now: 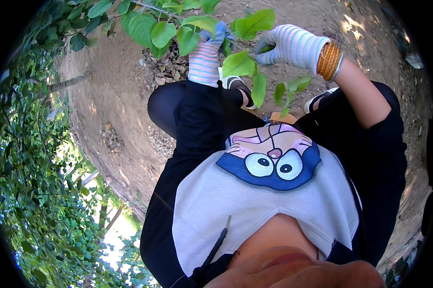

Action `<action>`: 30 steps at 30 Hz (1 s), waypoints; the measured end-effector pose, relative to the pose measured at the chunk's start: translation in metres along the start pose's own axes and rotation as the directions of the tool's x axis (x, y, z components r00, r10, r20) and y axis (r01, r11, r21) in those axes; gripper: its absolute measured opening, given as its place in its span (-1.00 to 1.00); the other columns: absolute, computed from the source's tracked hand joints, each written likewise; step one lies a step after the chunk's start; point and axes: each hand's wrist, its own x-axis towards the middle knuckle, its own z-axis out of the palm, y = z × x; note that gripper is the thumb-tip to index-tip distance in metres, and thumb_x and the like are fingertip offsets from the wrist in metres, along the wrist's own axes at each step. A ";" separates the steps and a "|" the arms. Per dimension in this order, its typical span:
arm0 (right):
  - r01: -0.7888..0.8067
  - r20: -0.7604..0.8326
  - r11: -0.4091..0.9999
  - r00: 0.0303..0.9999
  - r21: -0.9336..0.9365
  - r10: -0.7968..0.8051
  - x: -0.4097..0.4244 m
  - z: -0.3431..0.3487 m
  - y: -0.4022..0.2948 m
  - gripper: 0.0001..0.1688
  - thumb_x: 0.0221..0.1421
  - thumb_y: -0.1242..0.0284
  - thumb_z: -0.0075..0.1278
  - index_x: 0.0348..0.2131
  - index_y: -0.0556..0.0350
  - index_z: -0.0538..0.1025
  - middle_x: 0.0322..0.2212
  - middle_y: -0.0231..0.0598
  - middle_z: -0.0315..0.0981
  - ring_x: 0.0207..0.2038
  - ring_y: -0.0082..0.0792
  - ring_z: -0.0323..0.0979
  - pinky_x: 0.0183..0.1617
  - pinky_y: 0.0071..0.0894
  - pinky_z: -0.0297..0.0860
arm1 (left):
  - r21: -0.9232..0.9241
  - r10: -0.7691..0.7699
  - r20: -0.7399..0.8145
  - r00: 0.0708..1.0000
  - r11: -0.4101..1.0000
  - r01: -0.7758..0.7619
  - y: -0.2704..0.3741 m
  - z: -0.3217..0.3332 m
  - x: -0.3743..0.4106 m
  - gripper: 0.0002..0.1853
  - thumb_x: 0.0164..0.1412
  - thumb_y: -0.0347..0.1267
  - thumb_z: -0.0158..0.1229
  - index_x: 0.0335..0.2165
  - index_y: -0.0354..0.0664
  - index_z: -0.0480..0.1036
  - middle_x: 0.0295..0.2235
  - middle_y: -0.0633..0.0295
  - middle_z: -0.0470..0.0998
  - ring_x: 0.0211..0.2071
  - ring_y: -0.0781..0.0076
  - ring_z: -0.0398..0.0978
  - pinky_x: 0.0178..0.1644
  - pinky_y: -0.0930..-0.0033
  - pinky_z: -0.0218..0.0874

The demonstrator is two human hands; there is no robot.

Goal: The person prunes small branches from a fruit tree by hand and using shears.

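Observation:
A leafy branch [155, 8] reaches in from the top left, with broad green leaves [238, 64] spreading between my hands. My left hand [206, 50], in a striped knit glove with a grey-blue palm, is closed around the branch; leaves partly cover its fingers. To its right, my right hand [290, 46] wears a matching glove. Its thumb and fingers are bent around the leafy shoot, and a bit of green leaf [267, 49] shows in the gap between them. Their exact contact with the stem is hard to see. More leaves [292, 88] hang below the right hand.
Bare brown soil [112, 86] surrounds my feet, with dry fallen leaves [168, 68] beyond the left glove. Dense foliage [40, 172] fills the left side, and a thin trunk [67, 84] stands there. My knees are bent close under the branch; a white shoe [234, 79] shows between.

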 end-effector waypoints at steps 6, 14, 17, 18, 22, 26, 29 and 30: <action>-0.142 0.043 0.960 0.990 0.242 0.136 -0.008 -0.023 0.015 -0.66 0.05 0.25 0.16 -0.30 0.17 0.61 -0.51 -0.24 0.58 -0.48 -0.49 0.54 -0.30 -0.45 0.47 | 0.755 0.477 0.316 0.820 0.397 -0.522 -0.063 -0.035 0.011 -0.77 0.22 -0.27 0.16 -0.20 -0.14 0.45 -0.39 0.37 0.50 -0.45 0.67 0.42 -0.38 0.56 0.27; -0.205 -0.004 0.959 0.978 0.196 0.210 -0.015 -0.045 0.037 -0.61 0.00 0.18 0.21 -0.36 0.18 0.61 -0.58 -0.29 0.55 -0.54 -0.57 0.47 -0.41 -0.49 0.43 | -0.153 0.078 0.033 0.996 0.986 -0.072 -0.041 -0.008 0.004 -0.77 0.26 -0.24 0.11 -0.16 -0.08 0.41 -0.32 0.34 0.51 -0.40 0.66 0.45 -0.38 0.56 0.31; -0.160 0.006 0.965 0.987 0.209 0.163 -0.018 -0.048 0.036 -0.59 -0.04 0.19 0.24 -0.34 0.18 0.61 -0.56 -0.30 0.55 -0.53 -0.56 0.46 -0.40 -0.49 0.42 | -0.131 0.062 0.030 0.998 0.990 -0.058 -0.036 -0.008 0.007 -0.78 0.26 -0.24 0.09 -0.20 -0.11 0.40 -0.39 0.34 0.52 -0.46 0.66 0.45 -0.41 0.54 0.31; -0.135 0.011 0.970 0.991 0.201 0.135 -0.018 -0.048 0.036 -0.59 -0.05 0.19 0.25 -0.33 0.18 0.61 -0.55 -0.30 0.55 -0.52 -0.55 0.46 -0.39 -0.49 0.42 | -0.093 0.058 0.033 0.998 0.994 -0.054 -0.030 -0.009 0.006 -0.78 0.27 -0.24 0.09 -0.22 -0.13 0.40 -0.42 0.34 0.53 -0.48 0.65 0.45 -0.42 0.54 0.31; -0.010 0.103 0.981 0.995 0.193 -0.010 -0.021 -0.045 0.044 -0.63 -0.06 0.29 0.26 -0.28 0.14 0.59 -0.51 -0.32 0.55 -0.47 -0.54 0.46 -0.35 -0.50 0.41 | 0.016 0.092 0.037 0.995 0.996 -0.092 -0.014 -0.009 0.002 -0.79 0.27 -0.25 0.08 -0.29 -0.17 0.40 -0.50 0.33 0.54 -0.52 0.65 0.47 -0.46 0.53 0.32; -0.103 0.078 0.993 0.992 0.064 0.097 -0.018 -0.048 0.048 -0.76 0.05 0.47 0.12 -0.21 0.10 0.57 -0.47 -0.33 0.56 -0.40 -0.54 0.48 -0.29 -0.50 0.43 | -0.209 -0.008 -0.024 1.000 0.978 0.003 -0.001 0.004 -0.003 -0.78 0.28 -0.26 0.07 -0.29 -0.21 0.41 -0.50 0.33 0.55 -0.54 0.67 0.48 -0.47 0.53 0.32; -0.074 -0.135 0.996 0.988 0.051 0.080 -0.017 -0.046 0.063 -0.75 0.11 0.43 0.01 -0.19 0.08 0.56 -0.42 -0.24 0.57 -0.37 -0.46 0.50 -0.23 -0.45 0.43 | -0.317 -0.142 -0.043 0.989 0.941 0.121 0.005 0.007 -0.004 -0.77 0.27 -0.25 0.08 -0.30 -0.22 0.41 -0.50 0.33 0.54 -0.54 0.67 0.47 -0.48 0.54 0.31; -0.088 -0.176 0.996 0.980 0.017 0.090 -0.023 -0.053 0.051 -0.72 0.13 0.36 -0.04 -0.21 0.09 0.56 -0.39 -0.17 0.57 -0.35 -0.38 0.52 -0.21 -0.40 0.42 | -0.274 -0.129 -0.047 0.990 0.955 0.112 0.002 0.004 -0.004 -0.77 0.27 -0.25 0.09 -0.31 -0.21 0.42 -0.50 0.34 0.54 -0.54 0.67 0.47 -0.48 0.54 0.30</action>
